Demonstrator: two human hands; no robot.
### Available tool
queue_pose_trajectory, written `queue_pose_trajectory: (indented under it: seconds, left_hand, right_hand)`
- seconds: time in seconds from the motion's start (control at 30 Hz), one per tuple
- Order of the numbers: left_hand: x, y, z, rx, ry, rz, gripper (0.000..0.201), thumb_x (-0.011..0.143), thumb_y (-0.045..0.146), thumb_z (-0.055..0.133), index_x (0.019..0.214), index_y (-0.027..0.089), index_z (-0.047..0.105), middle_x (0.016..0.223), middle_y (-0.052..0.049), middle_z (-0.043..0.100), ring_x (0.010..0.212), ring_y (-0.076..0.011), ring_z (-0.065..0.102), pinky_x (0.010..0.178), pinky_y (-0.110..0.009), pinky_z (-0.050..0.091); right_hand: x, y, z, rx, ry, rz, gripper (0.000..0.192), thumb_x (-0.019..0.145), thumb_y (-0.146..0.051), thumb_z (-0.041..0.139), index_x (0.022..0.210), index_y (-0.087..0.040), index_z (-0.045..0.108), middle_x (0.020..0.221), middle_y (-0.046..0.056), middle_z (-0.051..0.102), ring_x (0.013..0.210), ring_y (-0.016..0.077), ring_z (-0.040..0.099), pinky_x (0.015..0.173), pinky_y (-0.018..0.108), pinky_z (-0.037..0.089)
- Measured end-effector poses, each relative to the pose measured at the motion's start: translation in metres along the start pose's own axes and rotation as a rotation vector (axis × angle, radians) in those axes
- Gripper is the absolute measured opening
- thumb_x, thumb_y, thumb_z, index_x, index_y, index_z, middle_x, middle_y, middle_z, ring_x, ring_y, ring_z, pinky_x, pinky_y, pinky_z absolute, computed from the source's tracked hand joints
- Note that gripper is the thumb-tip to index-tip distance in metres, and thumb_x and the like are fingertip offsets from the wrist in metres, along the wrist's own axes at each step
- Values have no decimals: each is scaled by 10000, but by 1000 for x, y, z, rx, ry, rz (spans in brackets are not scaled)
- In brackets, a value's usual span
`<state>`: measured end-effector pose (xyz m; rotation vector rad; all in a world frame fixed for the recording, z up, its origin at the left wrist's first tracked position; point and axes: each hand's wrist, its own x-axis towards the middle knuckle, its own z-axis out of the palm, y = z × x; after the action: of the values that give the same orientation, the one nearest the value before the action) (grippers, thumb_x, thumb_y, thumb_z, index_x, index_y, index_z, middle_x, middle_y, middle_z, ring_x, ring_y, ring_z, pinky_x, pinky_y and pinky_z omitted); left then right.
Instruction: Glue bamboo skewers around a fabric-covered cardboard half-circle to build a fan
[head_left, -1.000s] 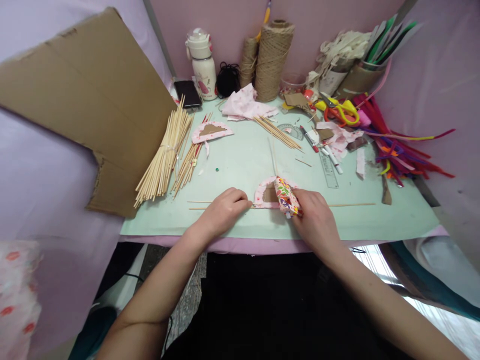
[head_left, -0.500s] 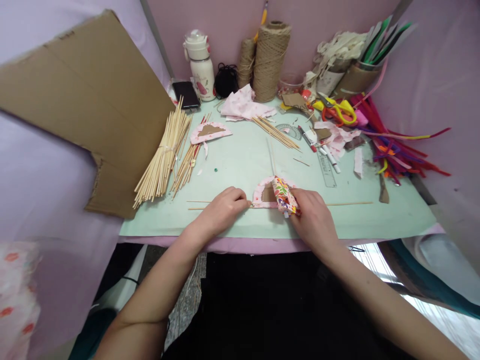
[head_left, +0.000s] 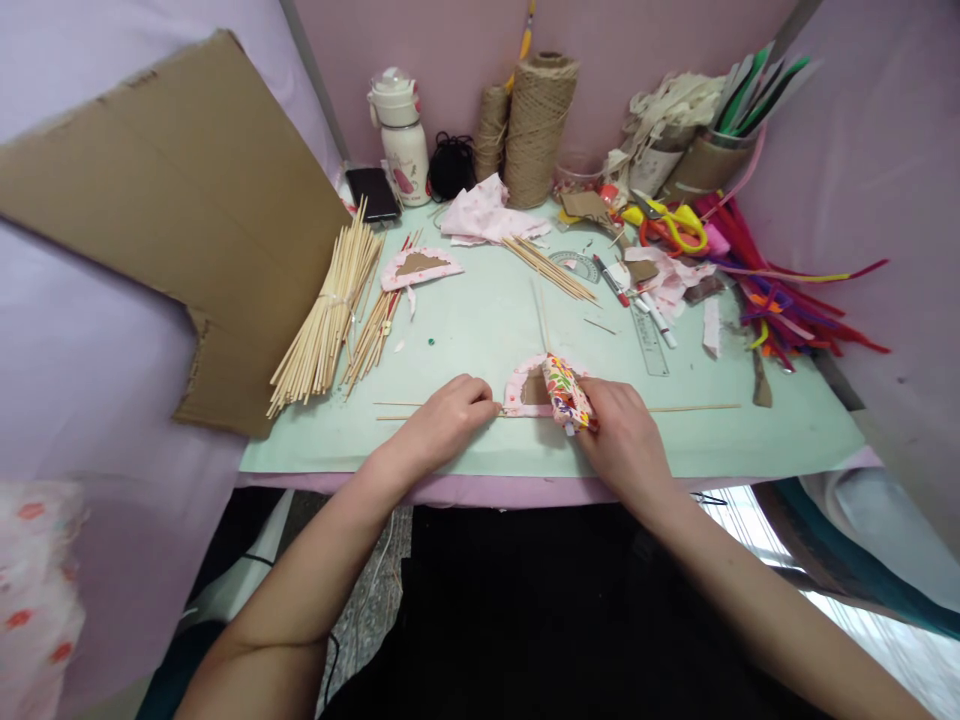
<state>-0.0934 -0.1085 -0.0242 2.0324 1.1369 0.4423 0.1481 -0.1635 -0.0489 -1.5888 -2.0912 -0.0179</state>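
Observation:
A half-round cardboard piece [head_left: 517, 385] edged with pink dotted fabric lies flat near the table's front edge. Thin bamboo skewers [head_left: 694, 408] run along its straight side and stick out left and right. My left hand [head_left: 454, 412] has its fingers closed at the piece's left corner, pinching the skewers there. In my right hand [head_left: 626, 430] is a floral-patterned glue gun [head_left: 566, 390], tilted over the right half of the piece, with a clear stick standing out of its far end. The gun hides part of the cardboard.
A bundle of skewers [head_left: 326, 310] leans beside a large cardboard sheet [head_left: 172, 200] at left. Behind lie a second fabric-edged piece [head_left: 421, 268] and pink fabric [head_left: 491, 212]. Twine spools [head_left: 540, 135] and a bottle [head_left: 403, 150] stand at the back; scissors [head_left: 679, 225] and pipe cleaners [head_left: 787, 300] lie right.
The view has shifted very slightly. Both hands, the glue gun and the half-round piece keep almost the same places.

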Motion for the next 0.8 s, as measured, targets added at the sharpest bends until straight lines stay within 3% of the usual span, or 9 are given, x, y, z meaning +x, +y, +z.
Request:
queue_pose_trajectory:
  seconds: [0.23, 0.43, 0.57, 0.8]
  left_hand:
    - [0, 3, 0, -11, 10, -48, 195, 911, 314, 456, 829, 206, 596, 899, -33, 625, 877, -196, 570, 800, -326, 452]
    - [-4, -5, -2, 233, 21, 191, 272, 958, 263, 402, 1040, 188, 651, 1016, -60, 639, 967, -193, 553, 861, -331, 453]
    - [-10, -13, -8, 412, 141, 338, 312, 979, 176, 378, 1163, 175, 630, 1093, -99, 655, 999, -206, 561, 888, -372, 433]
    - [-11, -16, -13, 496, 233, 340, 294, 944, 83, 431, 1102, 178, 660, 1049, -81, 673, 978, -191, 587, 851, -356, 392]
  right_hand:
    - [0, 0, 0, 19, 0, -9, 302, 861, -200, 536, 1159, -162, 563, 1081, 139, 671, 962, 307, 577, 820, 449, 481]
    - [0, 0, 1, 38, 12, 9, 310, 861, -220, 535, 1166, -176, 571, 1056, 135, 674, 954, 315, 582, 796, 460, 491]
    - [1, -1, 0, 45, 12, 2, 316, 856, -199, 525, 1170, -182, 562, 1063, 136, 673, 961, 319, 583, 789, 459, 492]
    - [1, 0, 1, 59, 27, -6, 307, 855, -189, 544, 1161, -169, 555, 1057, 138, 677, 957, 312, 589, 801, 458, 501]
